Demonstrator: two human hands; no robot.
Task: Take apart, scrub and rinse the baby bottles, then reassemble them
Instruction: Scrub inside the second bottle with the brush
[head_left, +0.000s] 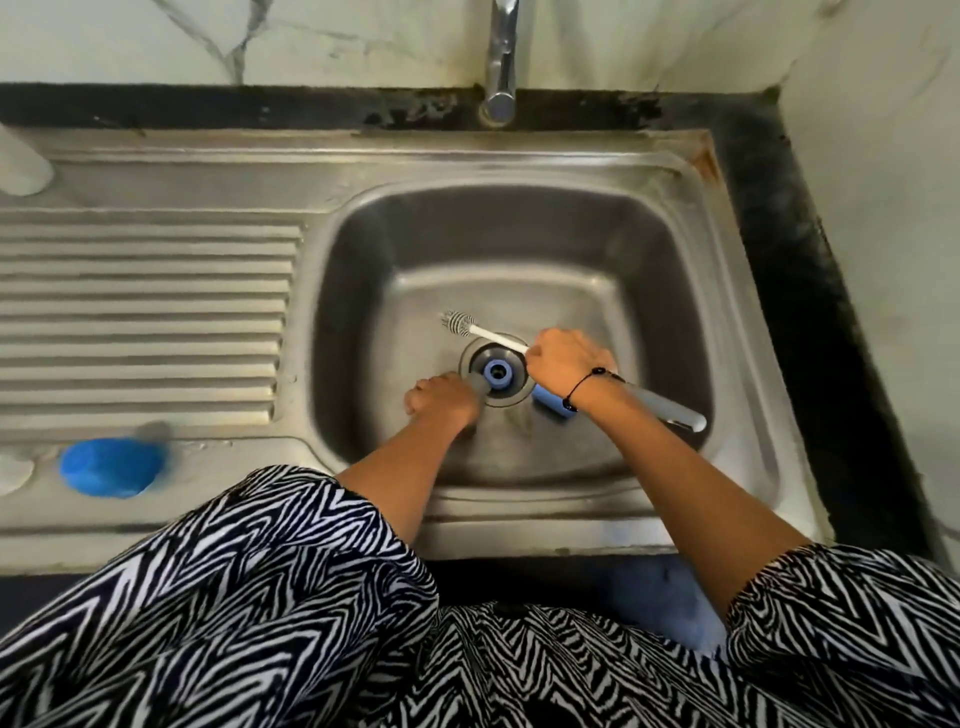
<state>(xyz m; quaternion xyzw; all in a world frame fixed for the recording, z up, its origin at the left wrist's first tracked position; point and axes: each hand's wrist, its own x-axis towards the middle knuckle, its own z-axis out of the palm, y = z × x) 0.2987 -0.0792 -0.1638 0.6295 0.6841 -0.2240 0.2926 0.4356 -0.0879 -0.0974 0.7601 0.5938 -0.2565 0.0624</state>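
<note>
Both hands were down in the steel sink (363, 249), over the drain (470, 364). The right hand (563, 364) had its fingers curled round a long bottle brush (498, 340); the white stem ran out toward ten o'clock to a striped bristle head lying on the sink floor, and the grey handle stuck out behind the wrist toward four o'clock. A black cord bracelet (584, 384) circled that wrist. The left hand (441, 400), at eight o'clock from the drain, was curled on a grey piece that reached toward a blue bottle ring (497, 374) sitting right on the drain; whether the grey piece and the ring were one part was unclear. A second blue piece (550, 402) lay just beside the drain at four o'clock, partly hidden under the right forearm. A blue scrubber (111, 465) sat on the draining board (145, 322) at the sink's eight o'clock. The tap (501, 62) stood at twelve o'clock.
</note>
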